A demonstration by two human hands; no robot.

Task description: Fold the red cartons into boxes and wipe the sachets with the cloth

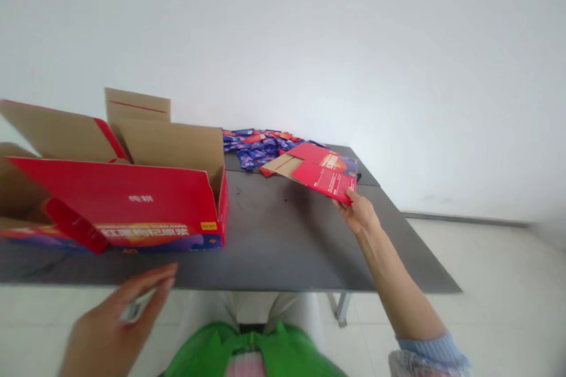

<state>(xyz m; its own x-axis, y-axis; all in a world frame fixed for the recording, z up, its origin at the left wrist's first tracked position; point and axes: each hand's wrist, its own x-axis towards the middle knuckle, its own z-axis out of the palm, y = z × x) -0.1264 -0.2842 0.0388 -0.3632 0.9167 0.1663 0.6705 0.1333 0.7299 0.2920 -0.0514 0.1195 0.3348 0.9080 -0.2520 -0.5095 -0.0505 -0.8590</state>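
Note:
My right hand [357,212] grips the near right corner of a flattened red carton [325,174], raised a little over the table, its brown flap pointing left. In front of the table's near edge, at the lower left, my left hand [117,321] hangs in the air; its thumb and index finger come close together at the tips, and no object shows between them. Beyond it, two red boxes with raised brown flaps stand at the left; the nearer flap of the right one [145,197] faces me.
A dark grey table [274,241] spans the view. Against the wall at its back lies a heap of small blue and red packets [260,144]. A small black object [358,177] shows behind the carton. A metal table leg [343,308] stands below the near edge.

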